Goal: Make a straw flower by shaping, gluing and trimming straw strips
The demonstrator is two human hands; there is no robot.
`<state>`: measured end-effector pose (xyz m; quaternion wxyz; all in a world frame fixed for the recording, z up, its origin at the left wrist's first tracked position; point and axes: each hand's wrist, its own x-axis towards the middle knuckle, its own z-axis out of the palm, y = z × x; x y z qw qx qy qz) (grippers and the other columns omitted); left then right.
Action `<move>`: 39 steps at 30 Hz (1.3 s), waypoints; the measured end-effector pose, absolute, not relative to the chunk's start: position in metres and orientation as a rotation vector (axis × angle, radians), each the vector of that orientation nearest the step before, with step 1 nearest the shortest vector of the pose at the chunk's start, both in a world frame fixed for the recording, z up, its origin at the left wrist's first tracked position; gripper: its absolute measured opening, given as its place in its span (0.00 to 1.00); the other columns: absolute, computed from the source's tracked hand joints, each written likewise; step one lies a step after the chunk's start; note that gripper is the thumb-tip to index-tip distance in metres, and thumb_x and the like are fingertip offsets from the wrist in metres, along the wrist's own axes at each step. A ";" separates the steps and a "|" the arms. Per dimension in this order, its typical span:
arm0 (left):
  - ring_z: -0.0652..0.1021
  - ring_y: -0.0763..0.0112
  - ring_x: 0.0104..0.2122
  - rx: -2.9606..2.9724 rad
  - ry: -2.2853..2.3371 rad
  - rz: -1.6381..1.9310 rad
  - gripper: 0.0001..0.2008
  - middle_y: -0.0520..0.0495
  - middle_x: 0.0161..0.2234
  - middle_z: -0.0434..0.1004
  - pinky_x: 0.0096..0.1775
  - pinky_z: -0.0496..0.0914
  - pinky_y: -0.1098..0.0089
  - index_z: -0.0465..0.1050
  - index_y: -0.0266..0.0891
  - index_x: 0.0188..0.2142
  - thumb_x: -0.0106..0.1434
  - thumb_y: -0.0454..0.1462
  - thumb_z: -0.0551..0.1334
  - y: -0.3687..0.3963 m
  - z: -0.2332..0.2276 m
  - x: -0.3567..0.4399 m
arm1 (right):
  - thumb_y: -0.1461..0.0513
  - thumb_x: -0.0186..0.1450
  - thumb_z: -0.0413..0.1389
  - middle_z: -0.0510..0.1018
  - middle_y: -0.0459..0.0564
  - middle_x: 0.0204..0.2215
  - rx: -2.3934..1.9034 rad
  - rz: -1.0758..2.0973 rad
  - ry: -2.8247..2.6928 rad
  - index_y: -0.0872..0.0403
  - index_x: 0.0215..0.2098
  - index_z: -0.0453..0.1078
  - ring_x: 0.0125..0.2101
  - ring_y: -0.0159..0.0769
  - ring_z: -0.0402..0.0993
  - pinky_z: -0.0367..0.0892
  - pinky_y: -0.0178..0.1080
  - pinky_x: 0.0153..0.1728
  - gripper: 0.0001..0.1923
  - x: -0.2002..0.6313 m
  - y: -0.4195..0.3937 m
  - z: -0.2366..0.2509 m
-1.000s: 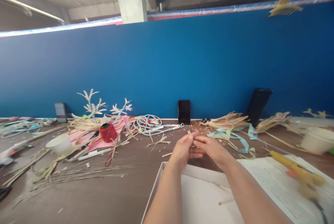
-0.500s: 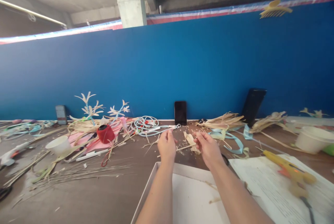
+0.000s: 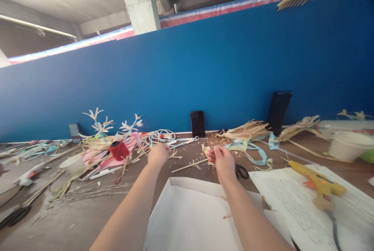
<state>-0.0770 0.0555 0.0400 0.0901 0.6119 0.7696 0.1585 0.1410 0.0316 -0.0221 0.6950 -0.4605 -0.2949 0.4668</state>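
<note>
My left hand (image 3: 158, 155) is closed in a fist in front of the coiled pale blue cord (image 3: 160, 134); whatever it may hold is hidden. My right hand (image 3: 222, 161) pinches with thumb and fingertips, and I cannot make out what lies between them. Just left of those fingers are a pale dry husk piece (image 3: 205, 149) and a thin stick (image 3: 189, 165), with small scraps scattered about. Black scissor handles (image 3: 242, 171) show beside my right wrist. Below my forearms sits a shallow white box (image 3: 187, 212) with a few husk bits inside.
A yellow glue gun (image 3: 318, 182) rests on printed paper (image 3: 280, 192) at right, near a white tub (image 3: 349, 145). Two dark phones, one central (image 3: 198, 124) and one farther right (image 3: 279, 111), lean on the blue partition (image 3: 175, 75). At left are a red spool (image 3: 119, 150) and husk flowers (image 3: 101, 124).
My hands have drawn farther apart, the left moving left and closing into a fist. The right has shifted slightly left in view. The camera view has tilted, showing more of the box.
</note>
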 end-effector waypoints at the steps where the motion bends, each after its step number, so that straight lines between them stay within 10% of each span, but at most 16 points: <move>1: 0.77 0.62 0.33 1.853 2.280 0.397 0.09 0.45 0.32 0.79 0.34 0.65 0.69 0.77 0.44 0.31 0.51 0.35 0.59 0.056 0.035 -0.078 | 0.55 0.56 0.58 0.76 0.46 0.25 -1.032 1.044 -0.656 0.53 0.32 0.64 0.24 0.32 0.75 0.71 0.31 0.21 0.11 0.141 0.032 -0.022; 22: 0.77 0.50 0.40 1.690 2.587 0.228 0.13 0.32 0.39 0.76 0.37 0.69 0.57 0.73 0.36 0.37 0.58 0.38 0.53 0.066 0.004 -0.129 | 0.52 0.49 0.64 0.76 0.44 0.23 -0.881 1.119 -0.585 0.54 0.29 0.68 0.21 0.27 0.71 0.67 0.28 0.19 0.16 0.145 0.022 -0.001; 28: 0.75 0.47 0.42 1.501 2.743 0.443 0.27 0.29 0.44 0.73 0.40 0.68 0.56 0.65 0.31 0.48 0.55 0.49 0.57 0.055 0.021 -0.135 | 0.57 0.47 0.66 0.73 0.41 0.20 -0.833 1.236 -0.455 0.54 0.28 0.67 0.18 0.23 0.66 0.61 0.24 0.14 0.15 0.149 0.024 -0.003; 39: 0.75 0.63 0.40 1.945 2.320 0.977 0.13 0.44 0.44 0.73 0.37 0.67 0.68 0.72 0.44 0.41 0.60 0.37 0.52 0.030 0.049 -0.038 | 0.64 0.52 0.62 0.61 0.37 0.16 -0.616 1.523 -0.368 0.55 0.27 0.64 0.13 0.19 0.53 0.50 0.23 0.09 0.10 0.159 0.028 -0.019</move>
